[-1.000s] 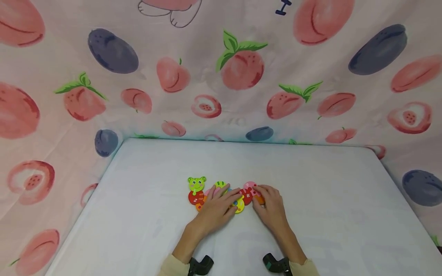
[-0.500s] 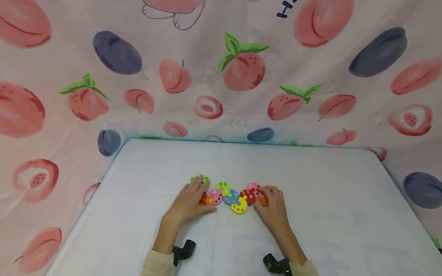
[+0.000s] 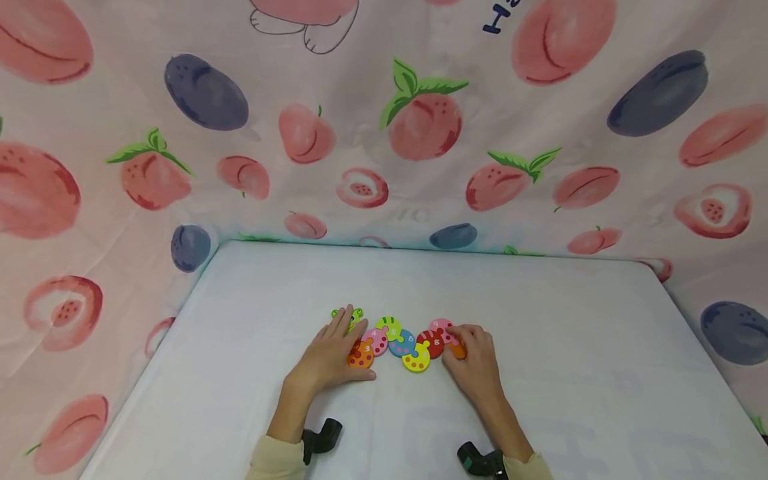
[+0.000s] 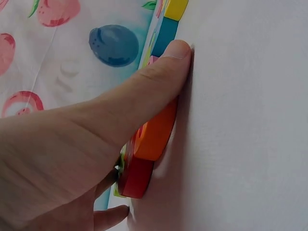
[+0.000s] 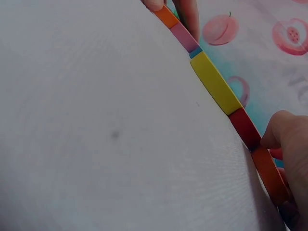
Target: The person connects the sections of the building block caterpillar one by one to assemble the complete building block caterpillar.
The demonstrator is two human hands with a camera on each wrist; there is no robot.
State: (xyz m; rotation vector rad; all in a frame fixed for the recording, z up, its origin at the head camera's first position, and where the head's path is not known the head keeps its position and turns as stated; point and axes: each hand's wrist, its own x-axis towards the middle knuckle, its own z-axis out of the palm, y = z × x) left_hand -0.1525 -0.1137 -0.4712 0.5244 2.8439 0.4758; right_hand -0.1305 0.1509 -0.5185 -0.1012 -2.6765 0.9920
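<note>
A wooden caterpillar puzzle of numbered, interlocking round pieces lies in a zigzag across the table. My left hand [image 3: 327,353] rests over its left end with extended fingers, covering most of the green face piece [image 3: 358,313] and the red piece. Its thumb [image 4: 159,77] lies along the near edge, beside the orange piece [image 4: 156,127]. At the other end my right hand [image 3: 476,357] holds the orange end piece [image 3: 459,350] between thumb and curled fingers, by the pink piece [image 3: 441,327]. Between the hands show a light green piece [image 3: 389,328], a blue piece [image 3: 402,343], a yellow piece [image 3: 417,359] and a red piece [image 3: 429,343].
The white table [image 3: 540,313] extends around the puzzle on all sides. A fruit-printed cloth [image 3: 336,80] hangs behind the table's back edge and along both sides. Black wrist mounts [image 3: 323,437] sit at both wrists.
My left hand has moved left from the puzzle's middle to its green face end, uncovering the middle pieces. The left end sits slightly farther right. My right hand stays at the orange end piece.
</note>
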